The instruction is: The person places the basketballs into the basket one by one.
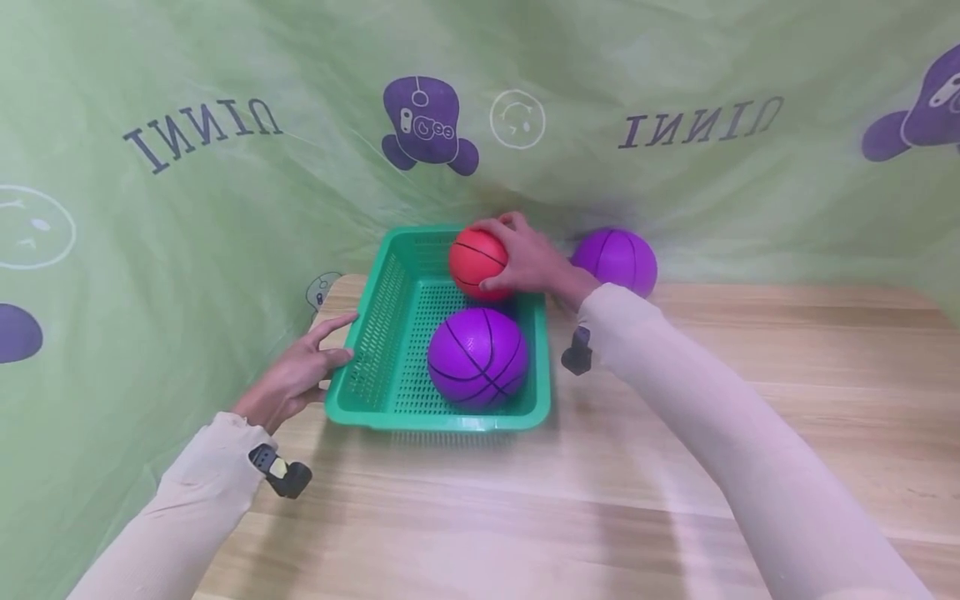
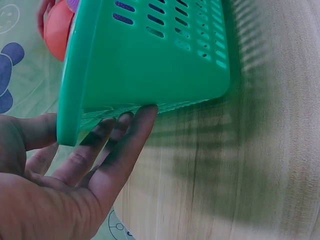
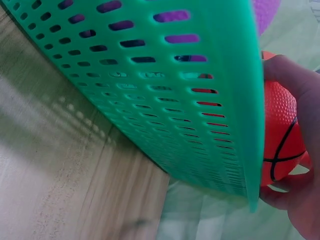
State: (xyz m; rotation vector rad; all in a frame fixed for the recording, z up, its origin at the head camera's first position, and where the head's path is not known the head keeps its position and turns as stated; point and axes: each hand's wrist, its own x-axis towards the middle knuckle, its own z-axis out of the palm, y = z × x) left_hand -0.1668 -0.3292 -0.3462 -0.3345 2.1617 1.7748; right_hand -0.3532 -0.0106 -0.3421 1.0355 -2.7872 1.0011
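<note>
My right hand (image 1: 528, 257) grips a small red basketball (image 1: 474, 258) with fingers and thumb spread round it, at the far right corner of a green plastic basket (image 1: 382, 423). In the right wrist view, the red ball (image 3: 281, 135) shows beyond the basket's rim. A larger purple basketball (image 1: 477, 358) sits inside the basket, nearer the front. My left hand (image 1: 296, 375) is at the basket's left side. In the left wrist view, its thumb meets the rim and its fairly straight fingers (image 2: 122, 160) reach along the outer wall.
A second purple ball (image 1: 617, 260) lies outside the basket, behind my right wrist and close to the green printed curtain (image 1: 555, 192). The basket stands on a wood-grain table (image 1: 787, 400), near its back left corner. Curtain also runs along the left side.
</note>
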